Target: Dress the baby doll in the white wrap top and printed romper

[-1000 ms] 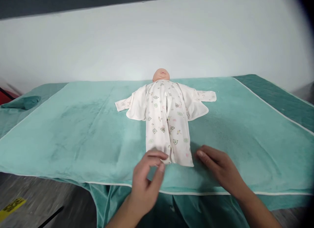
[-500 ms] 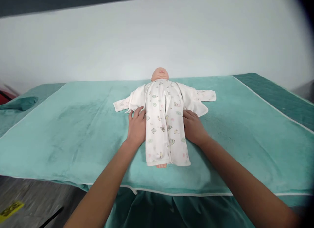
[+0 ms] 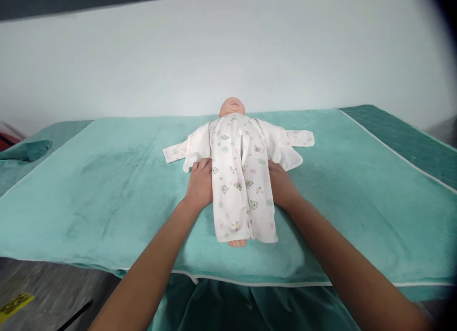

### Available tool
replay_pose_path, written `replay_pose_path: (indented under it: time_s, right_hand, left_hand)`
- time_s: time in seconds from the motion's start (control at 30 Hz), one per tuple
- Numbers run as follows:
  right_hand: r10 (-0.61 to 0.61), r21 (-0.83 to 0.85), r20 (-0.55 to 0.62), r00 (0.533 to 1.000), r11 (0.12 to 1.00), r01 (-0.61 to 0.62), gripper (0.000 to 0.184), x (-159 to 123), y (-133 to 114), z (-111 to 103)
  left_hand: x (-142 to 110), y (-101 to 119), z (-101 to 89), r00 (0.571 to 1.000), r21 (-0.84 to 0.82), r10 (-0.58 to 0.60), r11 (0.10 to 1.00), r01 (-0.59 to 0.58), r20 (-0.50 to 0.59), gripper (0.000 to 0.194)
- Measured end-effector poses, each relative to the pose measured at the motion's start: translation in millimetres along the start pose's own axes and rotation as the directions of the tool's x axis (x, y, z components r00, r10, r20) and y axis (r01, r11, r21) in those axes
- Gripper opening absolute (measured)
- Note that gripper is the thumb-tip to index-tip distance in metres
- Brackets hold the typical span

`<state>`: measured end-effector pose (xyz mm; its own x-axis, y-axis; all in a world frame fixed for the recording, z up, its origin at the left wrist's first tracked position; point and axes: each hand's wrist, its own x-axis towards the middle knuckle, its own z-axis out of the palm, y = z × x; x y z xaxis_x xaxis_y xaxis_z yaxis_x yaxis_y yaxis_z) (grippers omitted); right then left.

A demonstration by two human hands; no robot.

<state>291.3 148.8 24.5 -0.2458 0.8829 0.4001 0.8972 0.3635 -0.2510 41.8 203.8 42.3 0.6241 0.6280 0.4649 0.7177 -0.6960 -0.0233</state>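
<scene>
A baby doll (image 3: 232, 105) lies on its back, head towards the wall. White printed baby pants (image 3: 235, 179) cover its torso and legs, with toes showing below the hems. A white baby shirt (image 3: 282, 148) spreads out beneath them, sleeves out to both sides. My left hand (image 3: 200, 183) is closed at the left edge of the pants, near the shirt's lower flap. On the opposite edge, my right hand (image 3: 283, 182) has its fingers curled in against the pants. The fingertips of both hands are partly hidden by the cloth and the doll's sides.
A teal padded cover (image 3: 107, 193) with white piping lies over the bed, and its front edge hangs down towards me. Behind it rises a white wall (image 3: 214, 50). A yellow label (image 3: 16, 306) is on the grey floor at lower left.
My left hand's fingers have drawn together against the pants, and the shirt flap beside them lies lower. The pants' lower ends and the doll's toes have shifted slightly right.
</scene>
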Motion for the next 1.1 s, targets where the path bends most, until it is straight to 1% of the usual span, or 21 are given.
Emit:
replay_pose_path:
  time_s: [0.1,0.2,0.3,0.4,0.53,0.67,0.77,0.83,0.9,0.93,0.97,1.0,1.03,1.07,1.1]
  right_hand:
    - [-0.002,0.030,-0.011,1.000,1.000,0.002,0.020,-0.2,0.9,0.0]
    - [-0.002,0.108,-0.030,1.000,0.994,0.005,0.022,-1.4,0.4,-2.5]
    - [-0.034,0.224,-0.067,0.997,0.973,0.049,0.022,-4.6,-0.2,-6.3]
    - [-0.047,0.294,-0.108,0.993,0.953,0.077,0.024,-7.5,0.0,-7.6]
    - [-0.050,0.260,-0.115,0.992,0.962,0.079,0.026,-8.1,1.5,-5.8]
    - [-0.050,0.224,-0.081,0.995,0.972,0.067,0.026,-7.5,1.0,-7.6]
    - [-0.042,0.204,-0.033,0.999,0.978,0.048,0.022,-8.9,-3.1,-12.2]
    - [-0.003,0.204,-0.009,1.000,0.979,0.005,0.021,-11.0,-6.5,-14.9]
    - [0.089,0.240,-0.018,0.996,0.967,-0.082,0.023,-13.5,-7.3,-16.3]
    - [0.154,0.270,-0.051,0.987,0.953,-0.135,0.024,-14.7,-5.6,-16.5]
    - [0.229,0.298,-0.102,0.968,0.935,-0.190,0.025,-15.9,-1.9,-16.4]
    - [0.310,0.312,-0.170,0.935,0.917,-0.248,0.026,-16.9,3.7,-16.1]
    - [0.389,0.304,-0.245,0.888,0.901,-0.310,0.027,-17.9,11.3,-15.9]
    - [0.460,0.268,-0.319,0.829,0.883,-0.386,0.028,-18.7,20.2,-15.8]
    - [0.519,0.212,-0.378,0.767,0.855,-0.474,0.031,-19.4,29.9,-16.1]
  left_hand:
    - [0.6,0.3,0.6,0.999,-0.060,0.004,0.998,-0.002,0.037,0.020]
    - [2.2,0.9,1.4,0.997,-0.068,-0.023,0.997,0.028,0.078,0.022]
    - [3.0,1.5,1.8,0.995,-0.083,-0.051,0.995,0.058,0.086,0.013]
    - [1.7,1.6,1.4,0.996,-0.076,-0.036,0.996,0.042,0.081,0.016]
    - [-2.3,-0.8,1.0,1.000,-0.030,-0.008,1.000,0.008,0.008,0.020]
    - [-6.3,-5.7,2.5,0.997,-0.116,0.022,0.993,-0.030,-0.069,0.025]
    - [-9.0,-8.2,3.4,0.996,-0.168,0.042,0.984,-0.054,-0.075,0.025]
    - [-11.2,-8.1,2.6,0.998,-0.212,0.011,0.977,-0.023,-0.058,0.023]
    - [-13.7,-6.5,0.6,0.996,-0.281,-0.069,0.958,0.052,-0.050,0.024]
    - [-15.1,-5.7,-0.6,0.991,-0.319,-0.119,0.943,0.095,-0.058,0.024]
    - [-16.4,-5.1,-1.7,0.982,-0.356,-0.173,0.925,0.136,-0.075,0.024]
    - [-17.6,-5.2,-2.4,0.968,-0.388,-0.232,0.904,0.177,-0.100,0.024]
    - [-18.7,-6.1,-2.5,0.945,-0.414,-0.301,0.882,0.224,-0.129,0.024]
    - [-19.7,-8.0,-2.0,0.911,-0.433,-0.381,0.856,0.283,-0.157,0.024]
    - [-20.5,-11.0,-0.6,0.865,-0.448,-0.467,0.823,0.350,-0.182,0.024]
